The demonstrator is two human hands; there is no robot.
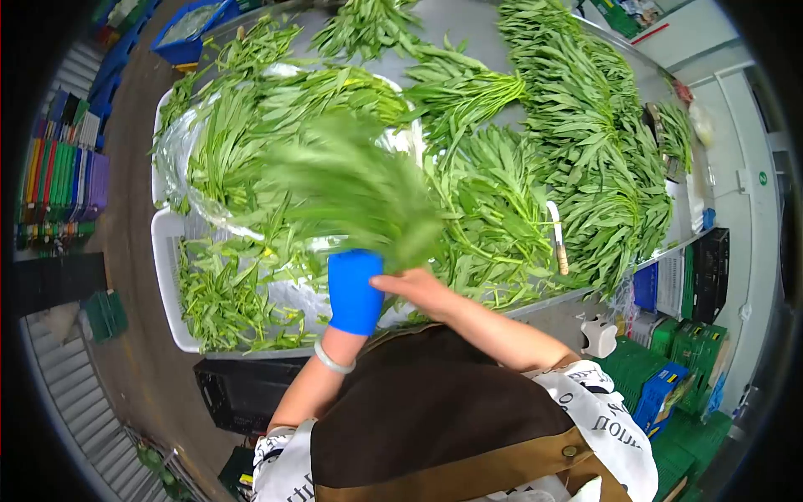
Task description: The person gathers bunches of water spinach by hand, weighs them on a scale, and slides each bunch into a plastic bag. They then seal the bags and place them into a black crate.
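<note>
loosely, leafy stems [230,293] lie in a white tray [167,284], both hands [355,289] [416,291] clasping a bunch [360,184].

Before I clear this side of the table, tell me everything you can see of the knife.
The knife has a pale, metallic-looking blade and a tan, wood-like handle. It lies flat near the table's near edge, blade pointing away from the person, between loose greens and the long stack of greens on the right. Leaves crowd it; whether it rests on them or bare table is unclear. The right hand is apart from it, and no grip is on it.
</note>
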